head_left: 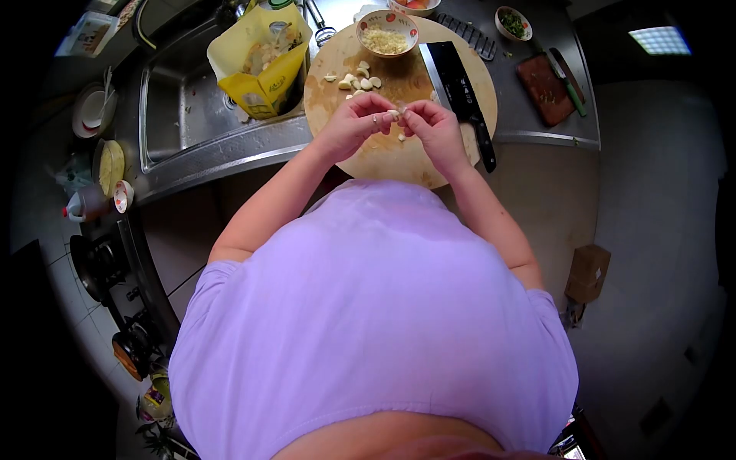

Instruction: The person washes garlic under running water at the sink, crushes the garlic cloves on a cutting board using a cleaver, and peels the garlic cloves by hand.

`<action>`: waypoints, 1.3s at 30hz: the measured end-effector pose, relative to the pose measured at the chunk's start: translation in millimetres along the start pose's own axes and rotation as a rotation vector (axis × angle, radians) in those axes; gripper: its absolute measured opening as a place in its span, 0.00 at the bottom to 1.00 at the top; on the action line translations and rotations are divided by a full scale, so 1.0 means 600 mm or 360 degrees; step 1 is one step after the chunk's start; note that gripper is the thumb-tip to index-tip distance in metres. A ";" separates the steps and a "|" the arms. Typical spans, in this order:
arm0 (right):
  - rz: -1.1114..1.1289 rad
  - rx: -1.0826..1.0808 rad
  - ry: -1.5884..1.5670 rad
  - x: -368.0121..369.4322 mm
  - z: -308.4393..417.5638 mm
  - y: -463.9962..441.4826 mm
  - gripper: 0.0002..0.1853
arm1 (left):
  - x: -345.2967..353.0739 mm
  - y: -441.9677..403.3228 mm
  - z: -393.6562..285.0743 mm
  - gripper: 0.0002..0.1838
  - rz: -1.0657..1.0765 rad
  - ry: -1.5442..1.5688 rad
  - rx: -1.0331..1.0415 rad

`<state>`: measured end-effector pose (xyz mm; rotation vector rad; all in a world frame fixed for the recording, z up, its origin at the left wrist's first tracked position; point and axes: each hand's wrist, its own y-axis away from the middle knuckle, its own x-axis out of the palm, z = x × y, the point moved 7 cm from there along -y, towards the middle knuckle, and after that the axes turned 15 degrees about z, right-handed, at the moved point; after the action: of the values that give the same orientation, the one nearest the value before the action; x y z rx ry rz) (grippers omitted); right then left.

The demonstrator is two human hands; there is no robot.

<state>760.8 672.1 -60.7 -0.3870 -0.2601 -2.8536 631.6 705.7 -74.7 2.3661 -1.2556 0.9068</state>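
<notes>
My left hand (354,126) and my right hand (435,132) meet over the near part of a round wooden cutting board (383,162). Between their pinched fingertips is a small pale garlic clove (395,113), partly hidden by the fingers. Several peeled garlic cloves (366,83) lie on the board beyond my left hand, and one small piece (401,137) lies just below the fingertips. A bowl of chopped garlic (387,34) stands at the board's far edge. To the right of my right hand, a cleaver (458,88) rests with its black handle toward me.
Left of the board are a yellow bag (264,88) with scraps and a metal sink (180,107). On the right, a bowl of chopped greens (513,24) stands beyond a small brown board (546,88) with a green-handled knife (573,96). A dark rack (468,36) lies behind the cleaver.
</notes>
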 end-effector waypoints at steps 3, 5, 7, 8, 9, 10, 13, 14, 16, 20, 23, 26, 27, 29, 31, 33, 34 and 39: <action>0.0057 -0.0019 0.0132 0.012 0.015 0.002 0.06 | 0.004 -0.002 -0.011 0.08 0.0009 -0.0256 0.0056; 0.0081 -0.0027 0.0109 0.014 0.016 0.004 0.06 | 0.004 -0.001 -0.023 0.06 -0.0031 -0.0567 0.0062; 0.0103 -0.0037 0.0135 0.014 0.013 0.005 0.07 | 0.008 -0.002 -0.026 0.05 0.0014 -0.0593 0.0107; 0.0104 -0.0038 0.0135 0.014 0.014 0.006 0.07 | 0.012 -0.002 -0.029 0.04 0.0058 -0.0618 0.0150; 0.0117 -0.0036 0.0072 0.015 0.015 0.008 0.07 | 0.012 -0.002 -0.029 0.04 0.0058 -0.0618 0.0150; 0.0129 -0.0034 0.0009 0.016 0.017 0.010 0.06 | 0.017 -0.003 -0.034 0.04 0.0093 -0.0669 0.0210; 0.0165 -0.0044 -0.0048 0.023 0.023 0.017 0.06 | 0.026 0.003 -0.044 0.03 0.0133 -0.0877 0.0282; 0.0164 -0.0045 -0.0049 0.023 0.022 0.017 0.06 | 0.031 0.004 -0.048 0.03 0.0140 -0.1037 0.0295; 0.0165 -0.0059 0.0010 0.024 0.017 0.017 0.05 | 0.040 0.006 -0.050 0.03 0.0170 -0.0999 0.0292; 0.0211 -0.0188 -0.0062 0.031 0.017 0.013 0.04 | 0.052 0.004 -0.049 0.03 0.0218 -0.0781 0.0288; 0.0214 -0.0170 -0.0225 0.043 0.033 0.014 0.04 | 0.048 0.008 -0.051 0.03 0.0115 -0.0638 0.0262; 0.0193 -0.0128 -0.0147 0.048 0.041 0.016 0.04 | 0.048 0.012 -0.055 0.04 0.0083 -0.0568 0.0304; 0.0203 -0.0140 -0.0023 0.049 0.044 0.016 0.04 | 0.047 0.014 -0.055 0.04 0.0080 -0.0569 0.0306; 0.0216 -0.0152 0.0101 0.051 0.046 0.017 0.04 | 0.046 0.017 -0.055 0.04 0.0119 -0.0599 0.0330; 0.0214 -0.0184 0.0141 0.052 0.048 0.014 0.04 | 0.044 0.018 -0.056 0.04 0.0128 -0.0618 0.0342; 0.0172 -0.0214 0.0169 0.047 0.038 0.009 0.04 | 0.047 0.018 -0.056 0.04 0.0138 -0.0636 0.0355; 0.0126 -0.0242 0.0195 0.044 0.036 0.007 0.04 | 0.049 0.018 -0.056 0.04 0.0117 -0.0677 0.0354; -0.0006 -0.0211 0.0433 0.044 0.038 -0.004 0.03 | 0.040 0.026 -0.056 0.04 -0.0044 -0.0610 0.0343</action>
<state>740.6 673.4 -32.2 -0.0197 -0.0202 -2.8915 616.0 699.7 -33.9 2.8211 -1.3077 0.6241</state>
